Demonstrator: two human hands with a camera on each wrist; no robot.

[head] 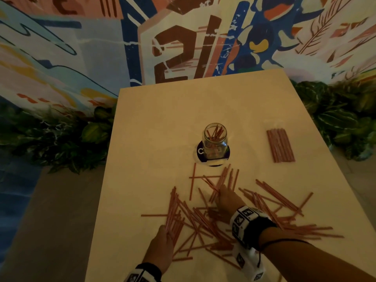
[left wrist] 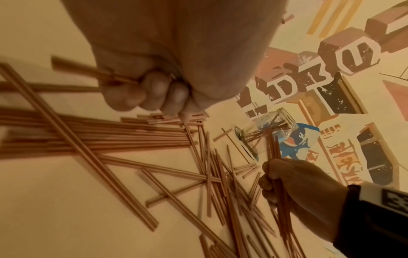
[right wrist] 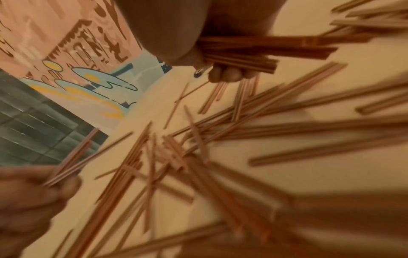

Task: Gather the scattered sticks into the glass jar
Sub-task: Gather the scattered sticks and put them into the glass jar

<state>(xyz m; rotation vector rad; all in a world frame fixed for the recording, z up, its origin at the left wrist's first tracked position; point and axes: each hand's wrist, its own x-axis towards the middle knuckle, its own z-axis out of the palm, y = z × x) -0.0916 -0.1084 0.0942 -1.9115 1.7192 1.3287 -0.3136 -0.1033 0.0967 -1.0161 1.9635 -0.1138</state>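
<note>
A clear glass jar (head: 215, 139) stands upright at mid-table with several thin reddish sticks inside; it shows small in the left wrist view as the jar (left wrist: 269, 129). Many more sticks (head: 203, 222) lie criss-crossed on the near half of the table. My left hand (head: 165, 235) grips a bundle of sticks (head: 173, 208) that points away from me; its curled fingers (left wrist: 154, 94) wrap them. My right hand (head: 222, 192), just short of the jar, grips a smaller bunch (right wrist: 264, 50) with fingers (right wrist: 225, 74) curled under it.
A dark round coaster (head: 200, 152) lies under the jar. A neat row of sticks (head: 280, 145) rests on the right of the pale table (head: 162, 110). Green leaves (head: 341, 119) flank both table sides, with a painted wall behind.
</note>
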